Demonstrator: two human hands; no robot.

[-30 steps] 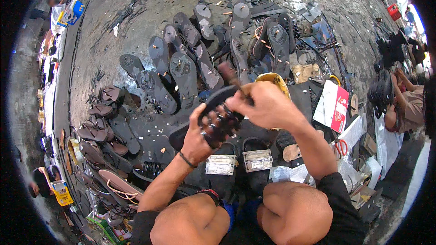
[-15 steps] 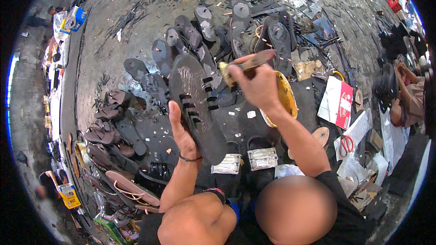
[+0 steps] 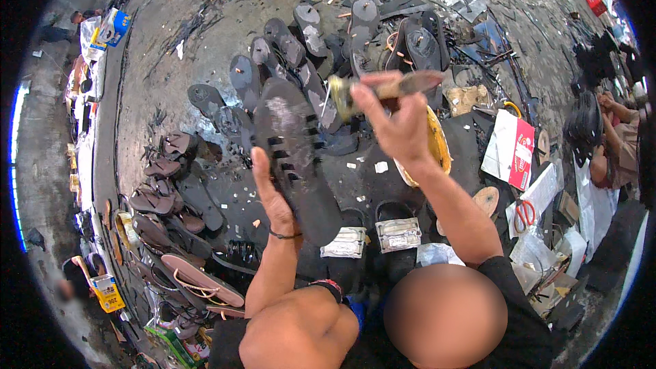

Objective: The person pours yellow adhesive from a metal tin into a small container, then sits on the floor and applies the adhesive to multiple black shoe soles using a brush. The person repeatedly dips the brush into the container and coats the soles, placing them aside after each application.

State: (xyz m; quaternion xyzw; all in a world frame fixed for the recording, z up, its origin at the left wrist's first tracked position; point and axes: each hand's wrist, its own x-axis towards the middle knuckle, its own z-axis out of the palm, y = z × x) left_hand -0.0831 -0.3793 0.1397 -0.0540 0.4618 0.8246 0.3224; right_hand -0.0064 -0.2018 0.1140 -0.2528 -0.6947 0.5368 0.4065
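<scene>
Fingers (image 3: 263, 171) of left hand (image 3: 273, 198) flat and together against the near edge of the dark sandal sole (image 3: 297, 157), propping it up from behind, underside turned toward the face so the slotted surface stays open to the brush. Sole tilted, toe end up and away, heel end low, just above the two white-labelled slippers (image 3: 374, 238) on the floor. Fingers (image 3: 372, 106) of right hand (image 3: 400, 130) closed around the handle of a glue brush (image 3: 383, 87), held level just right of the sole's toe end, yellowish bristle tip pointing at the sole, close to it; contact with it not clear. Grip high on the handle, probably for short controlled strokes.

Yellow glue bowl (image 3: 437, 147) right of the sole, directly under the brush hand, near enough for dipping without reaching. Rows of grey soles (image 3: 307, 31) laid out singly on the floor (image 3: 225, 0) beyond the sole, faces up and apart, apparently to dry without sticking together. Brown finished sandals (image 3: 171, 191) stacked left of the sole, kept separate from the wet ones. Red-handled scissors (image 3: 525, 213) and a red-and-white packet (image 3: 509, 147) right of the sole, past the bowl. Another person's arm (image 3: 611, 154) far right of the sole, busy with a dark shoe.
</scene>
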